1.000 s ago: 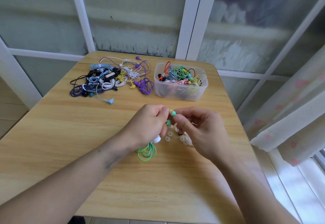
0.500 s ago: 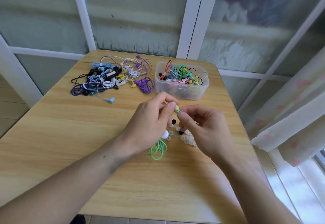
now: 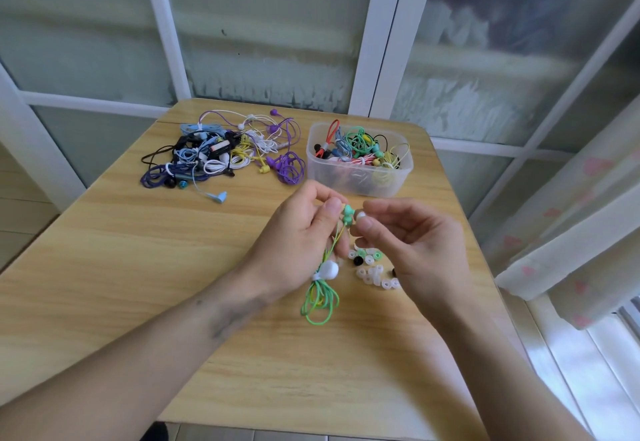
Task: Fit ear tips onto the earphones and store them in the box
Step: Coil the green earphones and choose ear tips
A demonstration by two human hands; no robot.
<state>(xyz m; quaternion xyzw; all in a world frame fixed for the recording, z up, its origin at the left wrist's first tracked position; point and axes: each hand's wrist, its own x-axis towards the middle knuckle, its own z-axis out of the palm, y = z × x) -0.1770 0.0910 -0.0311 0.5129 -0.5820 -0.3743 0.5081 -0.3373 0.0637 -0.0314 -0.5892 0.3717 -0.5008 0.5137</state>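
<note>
**Second bud up, white tip closing in**

Frosted window panes ran behind a wooden table (image 3: pixel 145 267), and over its middle the two hands had lifted a little higher than a second before. The left hand (image 3: pixel 298 243) pinched the green earphones (image 3: pixel 347 216) between thumb and fingers just below the buds, with the bundled cable (image 3: pixel 320 302) dangling from its white wrap and swinging free above the wood, where half a second earlier it hung lower toward the palm. The right hand (image 3: pixel 412 243) had changed its load: thumb and forefinger now pinched a pale ear tip (image 3: pixel 361 215), held just beside the bare green bud, close enough that I could not tell whether they touched. A moment ago those same fingers were pressed against a bud that already looked capped (yellowish tip, teal body), so my read was that one side was done and the other was about to get its tip.

Loose ear tips (image 3: pixel 372 267), clear, green and black, lay scattered on the table under the right hand. Further back, the clear plastic box (image 3: pixel 360 182) already held several coiled sets, and a tangled pile of earphones (image 3: pixel 221 153) to its left was waiting its turn. This green pair looked one push-fit away from the box.
</note>
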